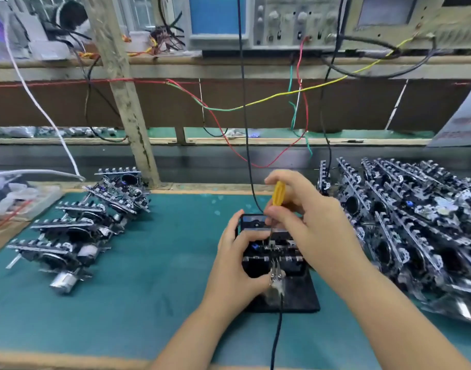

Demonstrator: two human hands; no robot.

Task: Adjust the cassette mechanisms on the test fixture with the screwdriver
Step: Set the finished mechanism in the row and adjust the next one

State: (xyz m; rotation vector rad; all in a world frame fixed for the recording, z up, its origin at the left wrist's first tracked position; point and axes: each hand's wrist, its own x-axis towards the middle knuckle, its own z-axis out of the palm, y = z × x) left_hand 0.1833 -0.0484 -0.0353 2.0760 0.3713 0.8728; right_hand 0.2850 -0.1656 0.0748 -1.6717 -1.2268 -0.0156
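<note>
Fingers of the left hand (233,259) curl round the cassette mechanism (269,252), steadying it on the test fixture (301,297) while the right hand (301,209) pinches the screwdriver (278,193) upright over it.

Yellow-handled screwdriver (278,193), black test fixture (298,292), teal mat (154,263).

Single head-worn view, looking forward and down, close over green bench mat (154,263)

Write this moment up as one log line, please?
step: adjusting | right hand: grips yellow screwdriver, tip down on cassette mechanism | left hand: steadies it on test fixture
</note>
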